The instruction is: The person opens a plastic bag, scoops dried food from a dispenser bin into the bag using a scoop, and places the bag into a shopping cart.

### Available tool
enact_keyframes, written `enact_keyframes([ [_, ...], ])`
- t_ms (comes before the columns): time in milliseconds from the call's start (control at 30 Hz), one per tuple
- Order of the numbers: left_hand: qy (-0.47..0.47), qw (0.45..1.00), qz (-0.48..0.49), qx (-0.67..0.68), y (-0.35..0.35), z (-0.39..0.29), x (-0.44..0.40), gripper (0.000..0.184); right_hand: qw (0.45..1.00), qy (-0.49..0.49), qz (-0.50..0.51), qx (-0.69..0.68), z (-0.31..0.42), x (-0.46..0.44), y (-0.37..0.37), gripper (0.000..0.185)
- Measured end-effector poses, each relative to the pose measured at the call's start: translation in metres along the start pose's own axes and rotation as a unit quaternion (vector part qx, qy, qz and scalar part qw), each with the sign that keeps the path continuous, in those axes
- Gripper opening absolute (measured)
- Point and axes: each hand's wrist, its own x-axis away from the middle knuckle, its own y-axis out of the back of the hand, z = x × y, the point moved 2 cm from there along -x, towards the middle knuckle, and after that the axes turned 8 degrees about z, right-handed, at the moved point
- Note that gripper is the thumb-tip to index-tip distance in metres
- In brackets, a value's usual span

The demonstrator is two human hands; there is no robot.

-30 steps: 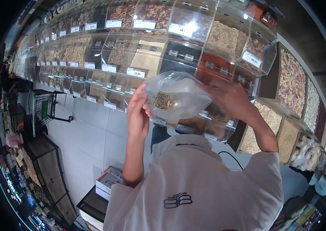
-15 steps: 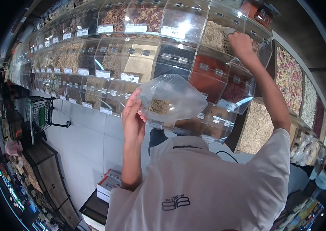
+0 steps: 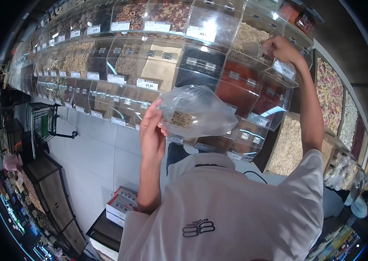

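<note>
My left hand [image 3: 152, 126] pinches the rim of a clear plastic bag [image 3: 205, 108], with fingers closed around its edge. A small heap of brownish dried pieces [image 3: 182, 119] lies inside the bag. Over at the upper right, my right hand [image 3: 283, 48] is closed on a translucent scoop [image 3: 252, 49]. The scoop's bowl is in an open bin of pale, strip-like dried goods [image 3: 251, 34]; how much it carries is hard to make out.
Tiers of clear lidded bins [image 3: 162, 65] with price labels rise in front of me. Open bins of flaky petals [image 3: 328, 89] and pale flakes [image 3: 285, 145] stand at the right. A shopping cart [image 3: 42, 126] and a white-and-red box [image 3: 122, 204] are at the left.
My right hand has turned and moved slightly down and right, and more of the scoop and a price label beneath it now show. My left hand keeps the bag in nearly the same place.
</note>
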Motion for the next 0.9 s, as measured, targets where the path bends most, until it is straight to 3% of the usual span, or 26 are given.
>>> enact_keyframes([
  [33, -0.001, 1.0, 0.001, -0.004, 0.001, -0.001, -0.001, 0.04, 0.998, 0.008, -0.066, 0.02, -0.004, 0.005, 0.0, 0.024],
  [67, -0.003, 1.0, 0.001, -0.008, 0.002, -0.003, -0.001, 0.041, 0.995, -0.046, -0.073, 0.041, -0.012, 0.006, 0.007, 0.027],
  [167, -0.001, 1.0, 0.003, -0.013, 0.004, -0.004, -0.001, 0.043, 0.966, -0.023, -0.194, 0.171, -0.013, -0.001, 0.009, 0.025],
  [300, -0.001, 1.0, -0.002, -0.015, 0.002, -0.002, -0.006, 0.038, 0.933, -0.043, -0.186, 0.305, -0.024, -0.042, -0.022, 0.017],
  [433, -0.012, 1.0, -0.016, -0.014, 0.005, -0.003, -0.003, 0.039, 0.943, 0.011, -0.167, 0.286, -0.034, -0.045, -0.032, 0.017],
  [467, -0.01, 1.0, -0.016, -0.014, 0.006, -0.003, -0.002, 0.038, 0.95, 0.01, -0.123, 0.285, -0.044, -0.044, -0.03, 0.026],
  [633, -0.002, 1.0, -0.007, -0.002, 0.007, 0.002, -0.005, 0.038, 0.987, 0.069, -0.025, 0.142, -0.002, 0.009, -0.015, 0.041],
  [800, -0.003, 1.0, 0.002, -0.005, 0.003, 0.002, -0.006, 0.038, 0.994, 0.095, 0.053, -0.02, -0.033, 0.0, -0.033, 0.038],
  [900, 0.003, 1.0, 0.0, 0.001, 0.001, 0.002, -0.004, 0.039, 0.965, 0.003, 0.111, -0.238, -0.032, -0.002, -0.042, 0.04],
])
